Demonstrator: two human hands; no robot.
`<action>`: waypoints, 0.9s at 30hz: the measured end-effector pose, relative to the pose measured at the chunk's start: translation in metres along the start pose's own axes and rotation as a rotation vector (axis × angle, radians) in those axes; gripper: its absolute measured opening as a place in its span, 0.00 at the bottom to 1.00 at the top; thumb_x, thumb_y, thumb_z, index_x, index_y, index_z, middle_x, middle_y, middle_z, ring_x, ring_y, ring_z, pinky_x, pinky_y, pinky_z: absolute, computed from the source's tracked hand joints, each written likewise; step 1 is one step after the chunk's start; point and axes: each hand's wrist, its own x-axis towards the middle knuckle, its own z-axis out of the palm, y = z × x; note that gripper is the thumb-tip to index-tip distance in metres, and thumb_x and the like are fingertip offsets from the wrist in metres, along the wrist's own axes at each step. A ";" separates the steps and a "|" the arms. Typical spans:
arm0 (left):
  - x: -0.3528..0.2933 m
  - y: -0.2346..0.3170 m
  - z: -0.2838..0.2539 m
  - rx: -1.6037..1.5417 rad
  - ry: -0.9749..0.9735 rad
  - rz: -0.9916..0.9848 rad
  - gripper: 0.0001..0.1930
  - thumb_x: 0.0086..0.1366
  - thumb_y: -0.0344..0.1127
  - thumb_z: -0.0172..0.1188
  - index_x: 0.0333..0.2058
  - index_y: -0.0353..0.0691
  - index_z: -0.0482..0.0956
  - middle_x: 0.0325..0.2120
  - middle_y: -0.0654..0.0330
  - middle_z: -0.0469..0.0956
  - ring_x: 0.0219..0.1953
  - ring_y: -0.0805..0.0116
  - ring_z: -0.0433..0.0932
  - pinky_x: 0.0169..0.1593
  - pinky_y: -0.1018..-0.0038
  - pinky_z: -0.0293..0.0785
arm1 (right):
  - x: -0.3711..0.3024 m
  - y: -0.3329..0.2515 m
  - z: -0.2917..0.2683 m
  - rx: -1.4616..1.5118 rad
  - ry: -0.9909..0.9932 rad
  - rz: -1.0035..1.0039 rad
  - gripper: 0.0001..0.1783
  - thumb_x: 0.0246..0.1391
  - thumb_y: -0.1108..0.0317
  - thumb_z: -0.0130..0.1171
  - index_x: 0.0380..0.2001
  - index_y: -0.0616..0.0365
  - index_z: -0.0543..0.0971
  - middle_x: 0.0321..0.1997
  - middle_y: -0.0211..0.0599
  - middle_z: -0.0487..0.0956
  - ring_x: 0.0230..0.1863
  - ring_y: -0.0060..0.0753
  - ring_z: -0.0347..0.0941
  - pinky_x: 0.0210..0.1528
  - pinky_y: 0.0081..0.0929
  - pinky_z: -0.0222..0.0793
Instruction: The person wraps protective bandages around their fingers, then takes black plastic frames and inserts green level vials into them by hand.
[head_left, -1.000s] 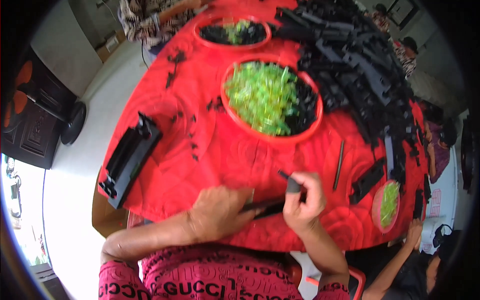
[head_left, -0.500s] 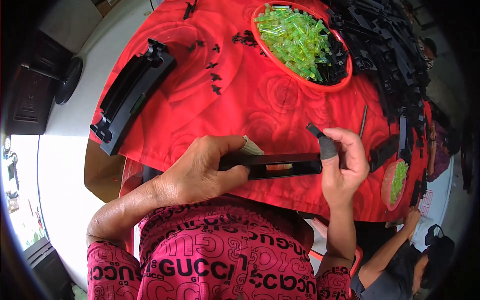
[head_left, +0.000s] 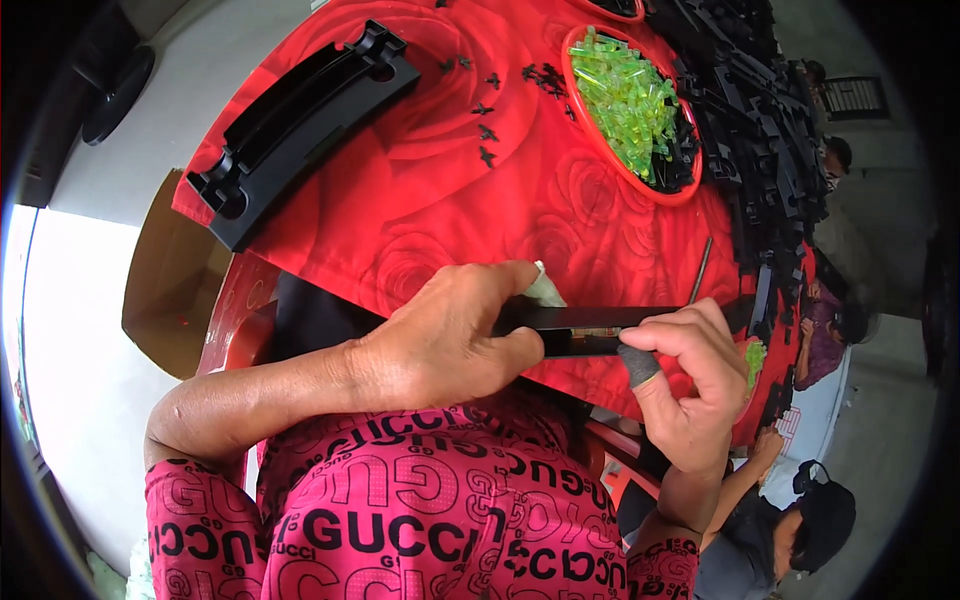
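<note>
My left hand (head_left: 440,345) is closed round the left end of a black plastic housing (head_left: 572,319), which looks like a spirit level body. A pale tube (head_left: 597,332) shows in a window of it. A whitish cover is on one fingertip. At the right side of that window, my right hand (head_left: 695,385) has thumb and forefinger pinched together against the housing. The thumb wears a grey finger cot (head_left: 640,366). Whatever lies between those fingertips is hidden.
Another black housing (head_left: 310,130) lies at the table's left edge. Several small black clips (head_left: 487,134) are scattered beyond my hands. A red basin (head_left: 668,197) holds green tubes. Black parts (head_left: 765,140) are piled right, near a thin rod (head_left: 702,268). A co-worker (head_left: 740,530) sits at lower right.
My right hand has brought a small black piece down from above the housing to its window; the piece is now out of sight. The whole view has shifted.
</note>
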 end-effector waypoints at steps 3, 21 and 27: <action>-0.005 0.004 0.000 0.035 0.053 -0.011 0.15 0.62 0.25 0.54 0.47 0.32 0.78 0.26 0.61 0.78 0.32 0.79 0.75 0.36 0.72 0.74 | 0.003 -0.004 0.007 0.023 -0.050 0.023 0.14 0.42 0.80 0.68 0.36 0.59 0.85 0.34 0.38 0.85 0.35 0.40 0.78 0.38 0.32 0.72; -0.005 -0.011 0.021 0.373 0.134 -0.010 0.13 0.61 0.35 0.64 0.38 0.30 0.77 0.25 0.40 0.80 0.34 0.37 0.82 0.40 0.50 0.77 | -0.020 0.000 0.032 0.064 -0.132 0.312 0.08 0.51 0.76 0.65 0.36 0.60 0.81 0.27 0.46 0.82 0.24 0.46 0.80 0.27 0.38 0.74; -0.005 -0.016 0.028 0.431 0.102 -0.076 0.11 0.61 0.33 0.66 0.39 0.32 0.78 0.24 0.47 0.81 0.27 0.54 0.83 0.32 0.62 0.74 | -0.026 0.002 0.034 0.054 -0.178 0.389 0.06 0.51 0.75 0.66 0.33 0.60 0.79 0.23 0.44 0.81 0.23 0.47 0.80 0.27 0.39 0.74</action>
